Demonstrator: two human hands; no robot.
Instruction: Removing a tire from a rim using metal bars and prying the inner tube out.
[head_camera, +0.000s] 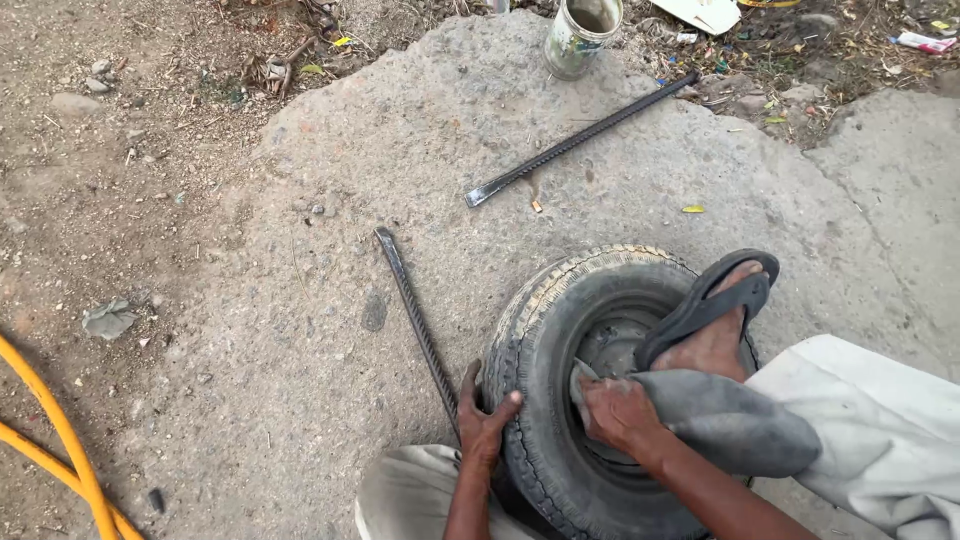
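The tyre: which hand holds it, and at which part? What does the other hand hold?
Left hand grips the tyre at its outer tread edge. Right hand holds the grey inner tube at the rim opening.

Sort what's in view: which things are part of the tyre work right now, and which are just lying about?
In use:
tyre
inner tube
left hand
right hand
sandalled foot
near iron bar

Lying about:
far iron bar
tin can
yellow hose
litter
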